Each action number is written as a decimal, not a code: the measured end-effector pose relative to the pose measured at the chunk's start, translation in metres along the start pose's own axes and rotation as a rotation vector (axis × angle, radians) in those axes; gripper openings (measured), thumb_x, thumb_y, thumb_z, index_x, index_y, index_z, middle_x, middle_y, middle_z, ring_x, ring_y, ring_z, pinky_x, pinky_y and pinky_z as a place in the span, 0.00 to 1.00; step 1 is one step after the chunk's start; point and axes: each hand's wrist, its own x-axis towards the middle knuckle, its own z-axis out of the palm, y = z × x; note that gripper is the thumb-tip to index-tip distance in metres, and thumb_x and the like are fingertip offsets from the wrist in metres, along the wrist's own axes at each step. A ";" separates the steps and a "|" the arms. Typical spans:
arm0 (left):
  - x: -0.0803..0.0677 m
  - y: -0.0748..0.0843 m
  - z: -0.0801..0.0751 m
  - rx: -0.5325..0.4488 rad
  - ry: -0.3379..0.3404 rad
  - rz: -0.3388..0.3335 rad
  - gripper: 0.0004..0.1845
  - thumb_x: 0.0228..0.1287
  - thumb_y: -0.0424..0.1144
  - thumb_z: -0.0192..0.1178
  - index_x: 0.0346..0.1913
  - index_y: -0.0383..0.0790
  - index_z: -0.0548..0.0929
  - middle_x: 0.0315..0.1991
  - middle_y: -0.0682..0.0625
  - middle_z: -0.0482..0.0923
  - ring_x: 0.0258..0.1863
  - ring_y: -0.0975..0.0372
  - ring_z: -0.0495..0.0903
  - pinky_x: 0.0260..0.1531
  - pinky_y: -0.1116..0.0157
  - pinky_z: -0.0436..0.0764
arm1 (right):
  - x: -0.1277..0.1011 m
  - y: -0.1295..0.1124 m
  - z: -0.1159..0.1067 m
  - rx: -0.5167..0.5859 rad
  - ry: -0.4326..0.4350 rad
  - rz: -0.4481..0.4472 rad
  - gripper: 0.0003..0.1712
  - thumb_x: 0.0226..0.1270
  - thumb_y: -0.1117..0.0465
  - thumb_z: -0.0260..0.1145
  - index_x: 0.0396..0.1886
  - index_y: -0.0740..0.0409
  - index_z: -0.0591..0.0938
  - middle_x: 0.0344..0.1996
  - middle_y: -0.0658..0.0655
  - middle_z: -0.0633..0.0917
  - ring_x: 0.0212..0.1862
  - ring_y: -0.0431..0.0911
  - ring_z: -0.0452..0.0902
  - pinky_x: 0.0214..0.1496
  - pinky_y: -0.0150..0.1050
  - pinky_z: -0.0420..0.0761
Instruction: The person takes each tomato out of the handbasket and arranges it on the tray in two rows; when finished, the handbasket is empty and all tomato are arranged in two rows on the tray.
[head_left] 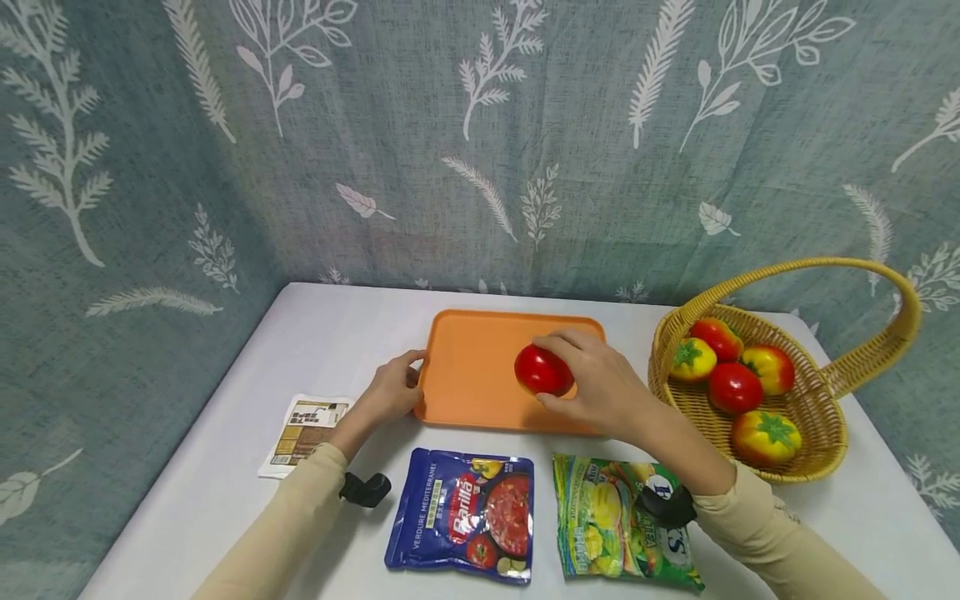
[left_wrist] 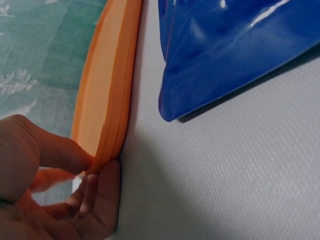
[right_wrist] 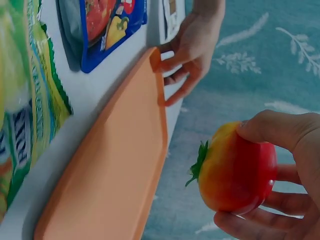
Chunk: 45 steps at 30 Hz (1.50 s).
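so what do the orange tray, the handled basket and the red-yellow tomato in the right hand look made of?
Flat orange rectangular tray: likely matte moulded plastic, with one even colour and a rounded lip. Yellow handled basket: woven wicker or rattan, with visible strands. Red-and-yellow tomato held in the right hand: glossy, very smooth, uniform skin, possibly an artificial plastic fruit, though real can't be excluded.

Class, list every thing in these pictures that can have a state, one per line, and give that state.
Left hand: pinches the tray's left edge.
Right hand: holds the tomato, lifted above the tray.
Tomato: in the grip, whole.
Orange tray: flat on the table, nothing lying on it.
Basket: upright, holding four tomatoes.
Blue pouch: lying flat.
Green bag: lying flat.
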 end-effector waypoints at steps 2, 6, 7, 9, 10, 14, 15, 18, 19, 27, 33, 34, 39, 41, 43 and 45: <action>0.000 0.001 0.000 0.000 0.000 0.003 0.38 0.53 0.21 0.54 0.72 0.30 0.66 0.42 0.36 0.81 0.32 0.54 0.79 0.25 0.64 0.80 | 0.002 -0.002 0.005 0.010 -0.003 -0.003 0.36 0.50 0.55 0.80 0.59 0.60 0.80 0.54 0.58 0.81 0.53 0.54 0.79 0.46 0.49 0.85; 0.000 0.001 0.000 0.005 0.003 0.003 0.37 0.53 0.21 0.54 0.71 0.30 0.66 0.42 0.36 0.81 0.33 0.54 0.79 0.26 0.64 0.80 | 0.008 -0.006 0.012 0.008 -0.019 -0.008 0.36 0.50 0.54 0.81 0.59 0.58 0.80 0.53 0.57 0.82 0.52 0.53 0.79 0.48 0.48 0.85; 0.000 0.001 0.000 0.005 0.003 0.002 0.37 0.53 0.21 0.54 0.71 0.30 0.66 0.43 0.36 0.81 0.33 0.54 0.80 0.26 0.64 0.81 | 0.009 -0.007 0.014 0.003 -0.024 -0.012 0.35 0.50 0.53 0.81 0.59 0.58 0.80 0.53 0.57 0.82 0.52 0.53 0.79 0.48 0.48 0.85; 0.000 0.001 0.001 0.007 0.003 -0.001 0.37 0.54 0.21 0.54 0.72 0.31 0.66 0.43 0.35 0.81 0.34 0.53 0.80 0.27 0.64 0.81 | 0.013 -0.009 0.018 -0.003 -0.031 -0.022 0.35 0.51 0.53 0.80 0.59 0.57 0.80 0.53 0.56 0.82 0.53 0.52 0.80 0.49 0.48 0.84; 0.000 0.001 0.001 0.007 0.002 -0.002 0.37 0.54 0.21 0.54 0.72 0.31 0.66 0.43 0.35 0.81 0.34 0.53 0.80 0.27 0.64 0.81 | 0.015 -0.010 0.020 -0.003 -0.034 -0.027 0.35 0.51 0.53 0.81 0.59 0.57 0.80 0.53 0.56 0.82 0.53 0.52 0.79 0.49 0.48 0.84; 0.000 0.000 0.001 0.010 0.005 -0.001 0.37 0.53 0.21 0.54 0.71 0.31 0.66 0.43 0.35 0.82 0.34 0.53 0.80 0.27 0.64 0.81 | 0.021 -0.014 0.029 -0.001 -0.047 -0.044 0.35 0.51 0.53 0.80 0.59 0.57 0.80 0.52 0.55 0.82 0.52 0.51 0.79 0.49 0.46 0.84; 0.000 0.000 0.001 0.013 0.007 0.000 0.37 0.53 0.21 0.54 0.71 0.31 0.67 0.43 0.35 0.82 0.34 0.53 0.80 0.27 0.64 0.81 | 0.022 -0.015 0.032 0.001 -0.052 -0.045 0.35 0.51 0.53 0.80 0.59 0.57 0.80 0.52 0.55 0.82 0.52 0.50 0.79 0.49 0.46 0.84; 0.000 0.000 0.000 0.018 0.010 0.005 0.37 0.53 0.21 0.55 0.71 0.31 0.67 0.43 0.35 0.82 0.35 0.53 0.80 0.27 0.64 0.81 | 0.026 -0.019 0.040 0.011 -0.072 -0.043 0.35 0.52 0.52 0.79 0.60 0.57 0.80 0.53 0.55 0.81 0.52 0.50 0.79 0.49 0.45 0.84; 0.000 0.000 0.000 0.019 0.011 0.006 0.37 0.53 0.21 0.55 0.71 0.31 0.67 0.43 0.35 0.82 0.35 0.53 0.80 0.27 0.64 0.81 | 0.028 -0.020 0.043 0.017 -0.079 -0.037 0.35 0.52 0.52 0.79 0.60 0.57 0.80 0.53 0.55 0.81 0.52 0.50 0.79 0.49 0.45 0.84; 0.000 0.001 0.000 -0.002 0.000 0.012 0.36 0.53 0.21 0.55 0.70 0.30 0.68 0.42 0.35 0.81 0.33 0.53 0.80 0.27 0.62 0.83 | 0.041 -0.026 0.062 0.048 -0.135 0.016 0.34 0.55 0.50 0.77 0.61 0.56 0.80 0.54 0.55 0.81 0.53 0.49 0.78 0.52 0.45 0.83; -0.001 0.001 0.000 -0.026 0.002 -0.012 0.36 0.54 0.21 0.54 0.70 0.31 0.68 0.42 0.36 0.81 0.32 0.54 0.80 0.27 0.62 0.84 | 0.051 -0.027 0.074 0.049 -0.179 0.030 0.34 0.56 0.49 0.76 0.62 0.56 0.80 0.54 0.55 0.81 0.53 0.49 0.78 0.52 0.44 0.83; -0.001 0.001 0.000 -0.025 0.005 -0.011 0.36 0.54 0.21 0.54 0.70 0.31 0.68 0.42 0.36 0.81 0.31 0.54 0.80 0.27 0.62 0.84 | 0.052 -0.027 0.075 0.046 -0.192 0.031 0.34 0.57 0.49 0.76 0.62 0.56 0.79 0.54 0.55 0.81 0.53 0.49 0.77 0.52 0.44 0.83; 0.000 0.000 0.002 -0.024 0.012 -0.028 0.35 0.56 0.22 0.55 0.71 0.33 0.68 0.43 0.36 0.81 0.31 0.54 0.80 0.27 0.62 0.84 | 0.058 -0.027 0.086 0.038 -0.247 0.034 0.35 0.58 0.48 0.75 0.63 0.56 0.79 0.54 0.55 0.80 0.52 0.48 0.77 0.51 0.43 0.82; 0.000 -0.001 0.003 -0.025 0.007 -0.034 0.34 0.57 0.22 0.55 0.71 0.33 0.68 0.43 0.36 0.81 0.31 0.54 0.80 0.27 0.62 0.85 | 0.060 -0.028 0.090 0.033 -0.259 0.038 0.35 0.58 0.48 0.74 0.64 0.55 0.78 0.54 0.55 0.80 0.51 0.48 0.77 0.51 0.43 0.82; 0.000 -0.001 0.003 -0.029 0.002 -0.038 0.34 0.58 0.22 0.55 0.71 0.34 0.68 0.43 0.36 0.81 0.30 0.54 0.80 0.28 0.62 0.85 | 0.061 -0.028 0.094 0.036 -0.267 0.042 0.34 0.59 0.48 0.74 0.63 0.56 0.79 0.54 0.55 0.80 0.52 0.48 0.77 0.52 0.43 0.82; 0.000 -0.001 0.003 -0.031 0.000 -0.042 0.34 0.58 0.22 0.56 0.71 0.34 0.68 0.44 0.36 0.81 0.30 0.54 0.80 0.28 0.62 0.85 | 0.063 -0.030 0.098 0.035 -0.277 0.046 0.34 0.59 0.48 0.74 0.63 0.56 0.79 0.54 0.56 0.80 0.52 0.48 0.77 0.52 0.43 0.83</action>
